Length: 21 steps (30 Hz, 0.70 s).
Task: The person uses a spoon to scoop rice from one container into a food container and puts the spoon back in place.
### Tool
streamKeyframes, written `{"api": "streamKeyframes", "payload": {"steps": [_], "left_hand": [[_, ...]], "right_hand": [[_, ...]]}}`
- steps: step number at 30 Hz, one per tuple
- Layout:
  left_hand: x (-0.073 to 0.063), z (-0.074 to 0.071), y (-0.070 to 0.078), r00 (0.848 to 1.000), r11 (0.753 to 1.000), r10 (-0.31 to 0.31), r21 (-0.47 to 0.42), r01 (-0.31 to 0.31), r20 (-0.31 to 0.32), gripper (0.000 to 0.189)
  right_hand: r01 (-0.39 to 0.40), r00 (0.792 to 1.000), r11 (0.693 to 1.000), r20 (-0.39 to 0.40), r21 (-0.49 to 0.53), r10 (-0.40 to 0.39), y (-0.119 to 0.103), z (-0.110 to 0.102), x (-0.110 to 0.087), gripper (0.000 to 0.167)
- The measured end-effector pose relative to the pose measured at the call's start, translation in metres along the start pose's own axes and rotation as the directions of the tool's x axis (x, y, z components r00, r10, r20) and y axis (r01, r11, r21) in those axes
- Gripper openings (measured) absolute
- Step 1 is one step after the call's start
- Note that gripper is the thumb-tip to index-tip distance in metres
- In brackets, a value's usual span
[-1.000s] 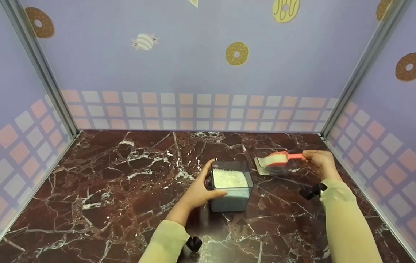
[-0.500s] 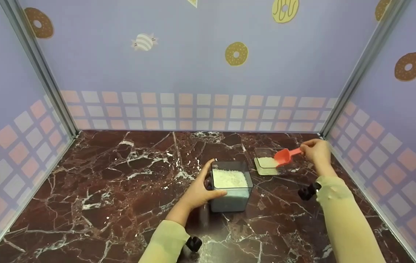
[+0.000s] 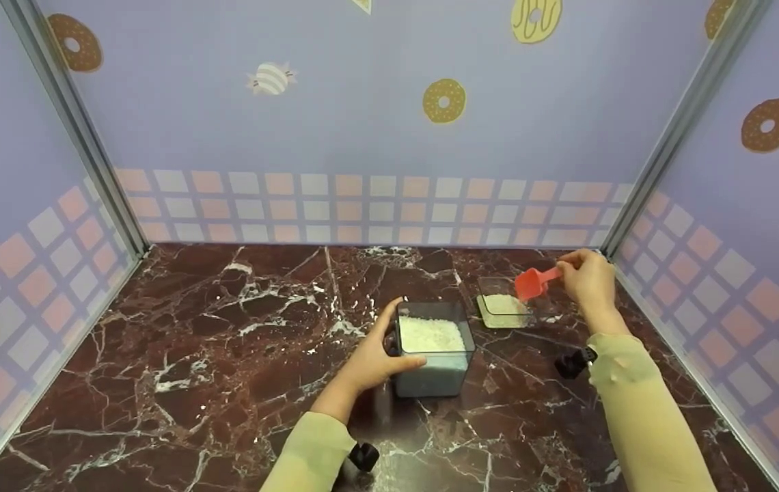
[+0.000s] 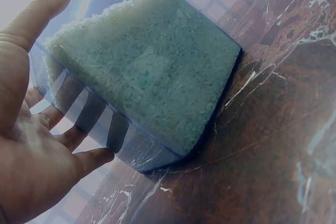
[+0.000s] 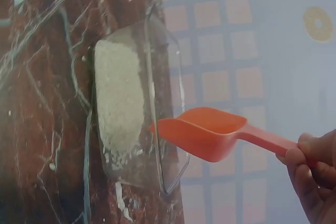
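My left hand (image 3: 370,359) holds the side of a dark see-through square container (image 3: 430,376) of rice standing on the marbled table. In the left wrist view the rice (image 4: 142,66) shows through its wall, the thumb on one side and the fingers around another. My right hand (image 3: 589,279) pinches the handle of an orange-red scoop (image 3: 533,283). In the right wrist view the scoop (image 5: 205,132) looks bare inside, its lip tilted at the rim of a clear box (image 5: 152,77). White rice (image 5: 119,95) lies in that box.
Loose grains are scattered on the marbled table (image 3: 225,383), mostly left of the dark container. Printed panels (image 3: 376,137) wall in the back and both sides, with metal posts (image 3: 106,164) at the corners.
The rice that filled the scoop has been tipped into the clear box. The right hand has risen and tilted the scoop up over the box. My left hand keeps its hold.
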<state>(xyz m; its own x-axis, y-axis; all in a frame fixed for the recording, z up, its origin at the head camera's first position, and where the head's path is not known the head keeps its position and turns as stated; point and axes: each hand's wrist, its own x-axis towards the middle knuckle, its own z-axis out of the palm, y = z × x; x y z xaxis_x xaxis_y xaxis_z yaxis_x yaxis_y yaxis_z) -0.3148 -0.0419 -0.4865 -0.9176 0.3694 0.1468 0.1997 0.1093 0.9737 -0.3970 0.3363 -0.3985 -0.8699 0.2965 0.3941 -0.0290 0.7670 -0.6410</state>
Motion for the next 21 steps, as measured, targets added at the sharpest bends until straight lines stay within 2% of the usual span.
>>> {"api": "streamKeyframes", "payload": {"steps": [5,7,8,9,10,12,14,15,17,18,20,21], "left_hand": [[0.0,0.0,0.0,1.0,1.0,0.012,-0.008,-0.012,-0.002,0.11],[0.0,0.0,-0.001,1.0,1.0,0.015,-0.008,-0.015,-0.004,0.11],[0.0,0.0,-0.001,1.0,1.0,0.015,-0.008,-0.015,-0.005,0.11],[0.0,0.0,-0.001,1.0,1.0,0.015,-0.009,-0.015,-0.005,0.11],[0.001,0.0,-0.001,1.0,1.0,0.011,-0.012,-0.011,-0.002,0.11],[0.001,0.0,-0.002,1.0,1.0,0.003,-0.011,-0.003,0.001,0.11],[0.001,0.0,-0.002,1.0,1.0,-0.005,-0.005,0.006,0.003,0.109],[0.001,0.0,-0.003,1.0,1.0,-0.008,-0.005,0.008,0.005,0.109],[0.001,0.0,-0.003,1.0,1.0,-0.011,0.001,0.011,0.003,0.109],[0.001,0.0,-0.002,1.0,1.0,-0.01,0.003,0.01,0.002,0.109],[0.001,0.0,-0.002,1.0,1.0,-0.006,0.0,0.006,0.002,0.109],[0.001,0.001,-0.002,1.0,1.0,-0.005,-0.001,0.005,0.003,0.109]], "right_hand": [[-0.135,0.99,0.98,-0.008,0.145,0.138,0.011,-0.004,-0.005,0.023],[-0.225,0.974,0.945,0.025,0.239,0.226,0.02,-0.005,-0.008,0.028],[-0.279,0.959,0.909,0.05,0.308,0.278,0.025,-0.004,-0.009,0.029],[-0.339,0.939,0.856,0.084,0.391,0.334,0.029,-0.004,-0.011,0.028],[-0.392,0.915,0.788,0.114,0.474,0.386,0.034,-0.003,-0.012,0.022],[-0.483,0.855,0.609,0.191,0.629,0.482,0.041,-0.001,-0.016,0.012],[-0.532,0.801,0.437,0.263,0.725,0.538,0.046,-0.002,-0.019,0.022],[-0.55,0.778,0.368,0.299,0.749,0.553,0.047,-0.002,-0.02,0.029],[-0.579,0.748,0.275,0.367,0.767,0.553,0.047,-0.005,-0.022,0.035],[-0.591,0.74,0.246,0.396,0.768,0.544,0.046,-0.007,-0.023,0.035],[-0.61,0.737,0.214,0.447,0.763,0.506,0.041,-0.011,-0.024,0.033],[-0.615,0.741,0.208,0.467,0.761,0.484,0.037,-0.013,-0.025,0.032]]}}
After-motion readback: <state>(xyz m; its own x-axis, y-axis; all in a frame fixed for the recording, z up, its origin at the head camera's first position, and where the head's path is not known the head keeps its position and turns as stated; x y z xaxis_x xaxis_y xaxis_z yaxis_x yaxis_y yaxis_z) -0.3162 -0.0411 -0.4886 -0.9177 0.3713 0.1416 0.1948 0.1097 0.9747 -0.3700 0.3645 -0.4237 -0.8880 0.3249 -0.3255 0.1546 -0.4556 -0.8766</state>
